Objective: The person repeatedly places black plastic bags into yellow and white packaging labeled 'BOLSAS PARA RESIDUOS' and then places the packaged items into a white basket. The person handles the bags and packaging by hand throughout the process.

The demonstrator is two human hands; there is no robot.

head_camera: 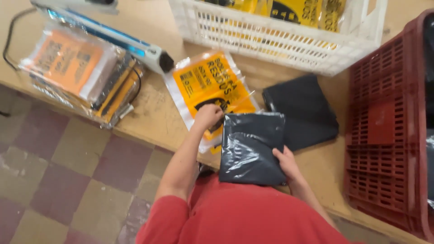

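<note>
My left hand [207, 115] is closed around the upper left edge of a folded black plastic bag [251, 147] held over the table edge. My right hand [286, 163] grips the same black bag at its lower right side. Under my left hand lies a clear pouch with an orange-yellow printed face [210, 83], flat on the wooden table [156, 115]. A stack of folded black bags [305, 110] lies just to the right of the held bag.
A white slatted basket [275, 40] with yellow printed pouches stands at the back. A dark red crate [386, 131] fills the right side. At the left, a pile of orange packed pouches [74, 68] lies under a heat sealer bar [113, 36]. Checkered floor lies below.
</note>
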